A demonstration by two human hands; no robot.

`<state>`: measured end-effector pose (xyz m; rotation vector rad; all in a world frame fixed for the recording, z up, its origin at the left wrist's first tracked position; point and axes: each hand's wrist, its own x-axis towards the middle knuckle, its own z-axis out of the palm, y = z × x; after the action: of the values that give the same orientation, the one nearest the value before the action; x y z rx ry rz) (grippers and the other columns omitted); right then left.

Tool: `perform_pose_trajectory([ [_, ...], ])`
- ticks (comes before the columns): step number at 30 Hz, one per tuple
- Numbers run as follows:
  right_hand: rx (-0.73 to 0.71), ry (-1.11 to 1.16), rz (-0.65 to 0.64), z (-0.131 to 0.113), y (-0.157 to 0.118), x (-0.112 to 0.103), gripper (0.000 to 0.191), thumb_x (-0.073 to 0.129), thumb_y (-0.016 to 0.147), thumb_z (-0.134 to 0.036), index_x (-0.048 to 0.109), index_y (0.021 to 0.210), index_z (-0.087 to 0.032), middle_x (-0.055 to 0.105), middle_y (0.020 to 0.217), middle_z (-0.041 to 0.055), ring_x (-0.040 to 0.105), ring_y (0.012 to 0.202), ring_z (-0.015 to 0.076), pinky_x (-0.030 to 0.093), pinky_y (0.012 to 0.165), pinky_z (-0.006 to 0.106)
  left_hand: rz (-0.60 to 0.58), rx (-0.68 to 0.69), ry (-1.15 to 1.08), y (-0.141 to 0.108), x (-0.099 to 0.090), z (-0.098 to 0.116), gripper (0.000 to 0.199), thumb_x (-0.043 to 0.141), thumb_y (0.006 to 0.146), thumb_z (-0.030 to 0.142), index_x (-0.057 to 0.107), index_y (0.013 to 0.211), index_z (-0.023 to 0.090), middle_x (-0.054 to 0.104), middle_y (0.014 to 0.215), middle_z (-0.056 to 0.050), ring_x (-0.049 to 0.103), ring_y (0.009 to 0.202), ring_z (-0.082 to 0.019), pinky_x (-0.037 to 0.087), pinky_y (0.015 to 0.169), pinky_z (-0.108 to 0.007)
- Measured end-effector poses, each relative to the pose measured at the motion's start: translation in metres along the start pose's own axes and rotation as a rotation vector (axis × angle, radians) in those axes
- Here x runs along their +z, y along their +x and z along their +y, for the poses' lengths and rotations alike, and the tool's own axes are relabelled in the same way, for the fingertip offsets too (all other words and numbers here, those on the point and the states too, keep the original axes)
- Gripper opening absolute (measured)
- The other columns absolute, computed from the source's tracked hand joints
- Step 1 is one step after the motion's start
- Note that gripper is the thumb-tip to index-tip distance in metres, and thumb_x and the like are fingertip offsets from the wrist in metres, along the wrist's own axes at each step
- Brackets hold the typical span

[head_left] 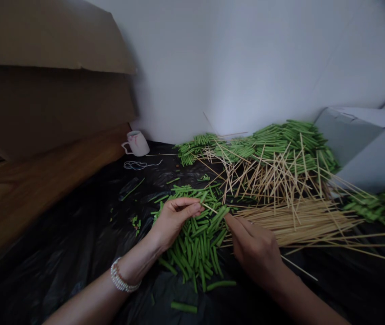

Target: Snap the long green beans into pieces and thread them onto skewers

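Note:
Over a pile of cut green bean pieces (pixel 195 253), my left hand (pixel 175 219) pinches a green bean piece (pixel 203 197) at the tip of a thin wooden skewer (pixel 210 208). My right hand (pixel 255 246) is closed around the skewer farther right, beside several bean pieces (pixel 220 216) threaded on it. The skewer's lower end (pixel 299 267) seems to stick out past my right hand. A beaded bracelet (pixel 122 276) circles my left wrist. Loose skewers (pixel 297 221) lie in a bundle just right of the pile.
Skewers loaded with beans (pixel 280 142) are stacked along the wall, with more beans (pixel 382 210) at the far right. A mug (pixel 137 143) and white string (pixel 138 165) sit at the back left. Cardboard boxes (pixel 53 99) and a grey-white box (pixel 358 140) flank the black plastic sheet (pixel 87 239).

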<state>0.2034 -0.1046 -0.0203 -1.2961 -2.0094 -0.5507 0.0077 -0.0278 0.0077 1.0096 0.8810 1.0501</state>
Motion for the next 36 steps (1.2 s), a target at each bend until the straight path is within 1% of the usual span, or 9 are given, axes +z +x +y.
perform_pose_trajectory([
  [3,0.002,0.006,-0.007,-0.0004,-0.0015,0.0021,0.036,0.044,0.086,-0.004,0.067,0.112,-0.011,0.07,0.077,0.0044,0.058,0.055,0.0119,0.039,0.052,0.027,0.003,0.031,0.073,0.0007,-0.002,-0.002,0.021,0.086,0.063,0.029,0.078,0.079,0.017,0.075,0.074,-0.003,0.067,0.071,-0.014,0.052,0.072,-0.025],
  [5,0.002,0.015,-0.006,-0.0005,-0.0017,0.0029,0.034,0.043,0.087,-0.004,0.066,0.112,-0.01,0.071,0.078,0.0049,0.059,0.056,0.0121,0.04,0.053,0.027,0.0,0.026,0.082,0.0013,-0.0029,-0.0028,0.021,0.086,0.063,0.028,0.078,0.079,0.018,0.075,0.074,-0.003,0.067,0.07,-0.014,0.052,0.071,-0.025],
  [12,-0.01,0.033,0.015,-0.0018,-0.0003,0.001,0.033,0.042,0.089,-0.004,0.066,0.11,-0.011,0.068,0.072,0.0028,0.058,0.054,0.0128,0.039,0.053,0.028,-0.038,-0.031,-0.037,0.0027,-0.0028,-0.0005,0.021,0.088,0.06,0.027,0.078,0.076,0.017,0.075,0.072,-0.003,0.065,0.065,-0.01,0.05,0.068,-0.022],
  [15,-0.016,0.037,0.013,-0.0022,-0.0003,0.0004,0.033,0.041,0.089,-0.004,0.065,0.11,-0.01,0.067,0.072,0.0025,0.057,0.054,0.0133,0.039,0.052,0.029,-0.042,-0.068,-0.062,0.002,-0.0018,0.0013,0.021,0.089,0.058,0.025,0.078,0.073,0.017,0.074,0.068,-0.002,0.065,0.064,-0.01,0.05,0.068,-0.021],
  [21,-0.015,0.054,0.028,-0.0027,-0.0011,0.0018,0.032,0.042,0.089,-0.004,0.066,0.11,-0.009,0.066,0.069,0.0022,0.056,0.052,0.0137,0.038,0.052,0.029,-0.045,-0.132,-0.085,0.0006,0.0002,0.0024,0.022,0.09,0.056,0.024,0.076,0.071,0.016,0.074,0.067,-0.001,0.067,0.066,-0.01,0.051,0.068,-0.02],
  [28,0.013,0.103,0.015,-0.0039,-0.002,0.003,0.031,0.042,0.091,-0.007,0.067,0.109,-0.009,0.069,0.075,0.0047,0.06,0.056,0.0143,0.04,0.054,0.028,-0.064,-0.117,-0.021,0.0008,-0.0018,0.0028,0.026,0.091,0.055,0.028,0.076,0.072,0.015,0.074,0.068,-0.001,0.067,0.065,-0.009,0.051,0.067,-0.019],
  [36,0.024,0.136,0.007,-0.0042,-0.0032,0.0051,0.03,0.042,0.093,-0.008,0.067,0.11,-0.009,0.07,0.076,0.0052,0.061,0.056,0.0147,0.041,0.054,0.028,-0.088,-0.099,0.066,0.0013,-0.0037,0.0011,0.02,0.088,0.06,0.028,0.077,0.073,0.016,0.074,0.068,-0.001,0.065,0.065,-0.009,0.049,0.067,-0.019],
])
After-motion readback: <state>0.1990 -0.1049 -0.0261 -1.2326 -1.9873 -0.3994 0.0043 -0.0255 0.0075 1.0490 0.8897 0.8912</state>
